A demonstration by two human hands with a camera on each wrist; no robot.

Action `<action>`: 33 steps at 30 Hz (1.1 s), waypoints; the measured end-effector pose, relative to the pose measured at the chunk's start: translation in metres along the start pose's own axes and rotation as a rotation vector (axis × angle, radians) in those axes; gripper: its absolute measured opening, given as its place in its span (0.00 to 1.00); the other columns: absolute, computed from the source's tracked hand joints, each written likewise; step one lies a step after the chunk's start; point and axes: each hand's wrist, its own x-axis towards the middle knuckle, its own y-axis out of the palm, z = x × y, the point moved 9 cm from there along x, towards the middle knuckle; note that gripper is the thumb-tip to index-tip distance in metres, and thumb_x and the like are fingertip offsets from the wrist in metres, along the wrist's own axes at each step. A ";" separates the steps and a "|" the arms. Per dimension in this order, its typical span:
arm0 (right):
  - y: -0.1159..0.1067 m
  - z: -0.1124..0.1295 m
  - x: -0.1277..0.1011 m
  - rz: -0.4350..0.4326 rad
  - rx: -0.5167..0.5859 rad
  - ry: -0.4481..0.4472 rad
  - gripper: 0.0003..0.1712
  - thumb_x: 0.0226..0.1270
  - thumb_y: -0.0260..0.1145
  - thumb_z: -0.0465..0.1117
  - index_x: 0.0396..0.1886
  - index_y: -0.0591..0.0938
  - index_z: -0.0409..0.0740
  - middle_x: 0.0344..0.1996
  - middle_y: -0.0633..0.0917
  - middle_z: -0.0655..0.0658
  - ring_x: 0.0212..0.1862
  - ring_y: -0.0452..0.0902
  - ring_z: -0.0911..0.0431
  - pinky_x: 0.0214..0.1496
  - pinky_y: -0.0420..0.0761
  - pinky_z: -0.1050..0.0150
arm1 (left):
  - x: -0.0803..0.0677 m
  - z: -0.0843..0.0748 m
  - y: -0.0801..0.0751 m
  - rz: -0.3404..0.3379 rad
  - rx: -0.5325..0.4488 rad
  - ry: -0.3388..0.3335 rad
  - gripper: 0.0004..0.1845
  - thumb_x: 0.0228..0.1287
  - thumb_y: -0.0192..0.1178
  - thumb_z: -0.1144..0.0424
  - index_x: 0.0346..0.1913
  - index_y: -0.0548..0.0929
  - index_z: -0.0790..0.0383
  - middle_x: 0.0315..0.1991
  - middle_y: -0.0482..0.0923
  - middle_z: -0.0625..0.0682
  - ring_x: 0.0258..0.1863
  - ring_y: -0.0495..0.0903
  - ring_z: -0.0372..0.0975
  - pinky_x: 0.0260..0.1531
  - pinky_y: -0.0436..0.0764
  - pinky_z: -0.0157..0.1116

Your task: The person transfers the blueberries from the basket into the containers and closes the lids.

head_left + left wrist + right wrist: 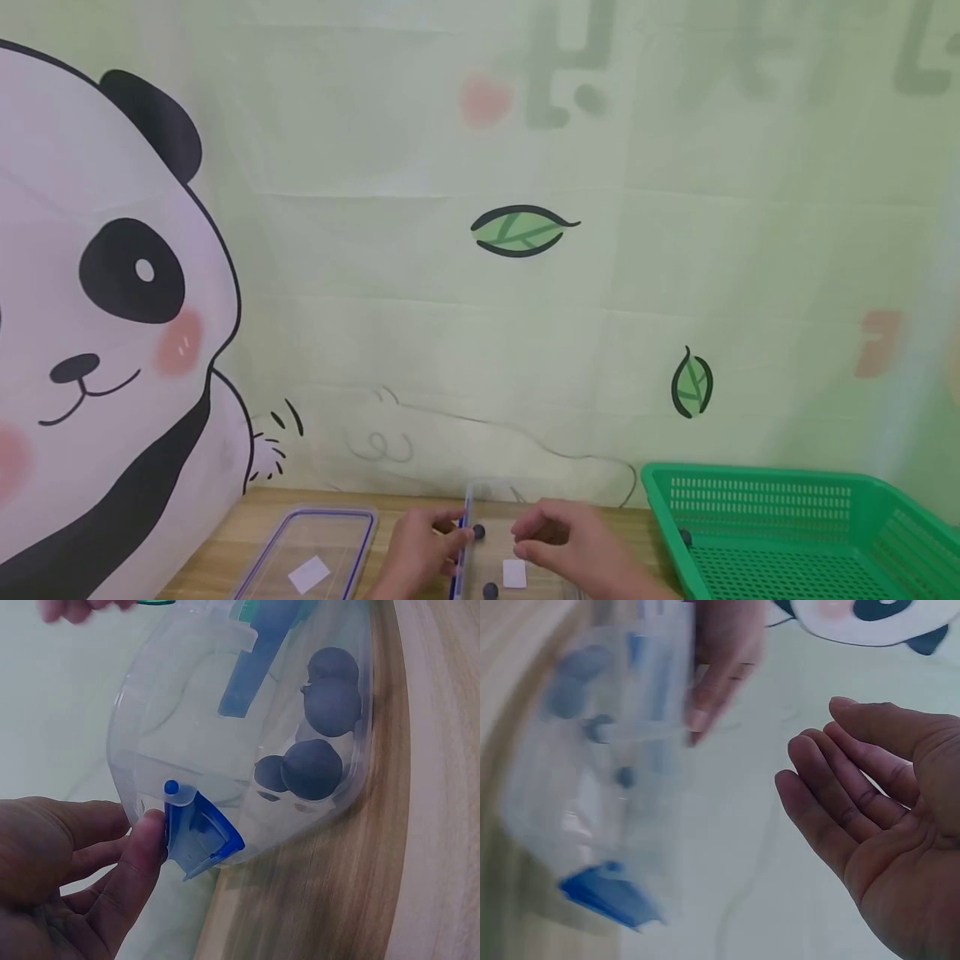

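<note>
**A:** What did the head view give you?

**B:** Mostly the panda backdrop (112,333). Low in the frame, a clear plastic container (517,575) sat on the wooden table (225,533), between the two hands. The left hand (420,550) was at its blue-edged near wall, fingers curled around it, probably to steady it. The right hand (570,542) hovered over the container with the fingers loosely bent, gripping nothing that I could see. A flat clear lid (307,554) with a blue rim lay to the left, and a green slotted basket (787,533) stood to the right.

**A:** And the left wrist?

**B:** There the container (247,727) was tilted up off the table (420,825). Thin, glossy, see-through walls with rounded corners. The left hand (67,877) pinched the blue latch (199,836) with the thumb, which seemed to be what held it tipped. Several dark, matte, round balls (322,735) had gathered in the low corner.

**A:** The right wrist?

**B:** The container (607,772) was blurred there, so I could only make out blue smears and dark spots. The right hand (870,825) was spread palm-up, fingers straight and together, well apart from the container, holding nothing. The fingers of the left hand (720,675) gripped the container's far edge.
</note>
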 end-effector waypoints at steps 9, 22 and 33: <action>-0.050 0.042 -0.028 -0.129 -0.097 -0.139 0.09 0.73 0.74 0.41 0.47 0.89 0.41 0.40 0.90 0.50 0.43 0.87 0.55 0.48 0.88 0.67 | -0.002 0.000 0.002 0.013 -0.040 0.009 0.19 0.68 0.69 0.75 0.60 0.84 0.78 0.35 0.82 0.54 0.24 0.83 0.38 0.25 0.90 0.37; -0.141 0.057 -0.055 -0.231 -0.321 -0.119 0.11 0.73 0.74 0.45 0.50 0.89 0.46 0.44 0.90 0.52 0.46 0.88 0.56 0.47 0.88 0.65 | -0.002 0.000 0.000 0.009 -0.033 -0.001 0.19 0.68 0.69 0.75 0.60 0.84 0.77 0.35 0.81 0.54 0.24 0.83 0.39 0.26 0.90 0.37; -0.187 0.010 -0.047 -0.228 -0.365 -0.086 0.13 0.74 0.73 0.43 0.52 0.88 0.42 0.44 0.90 0.49 0.44 0.86 0.56 0.44 0.88 0.64 | 0.000 0.001 0.001 -0.002 -0.035 0.005 0.19 0.67 0.69 0.76 0.59 0.84 0.77 0.34 0.81 0.54 0.25 0.83 0.39 0.26 0.90 0.38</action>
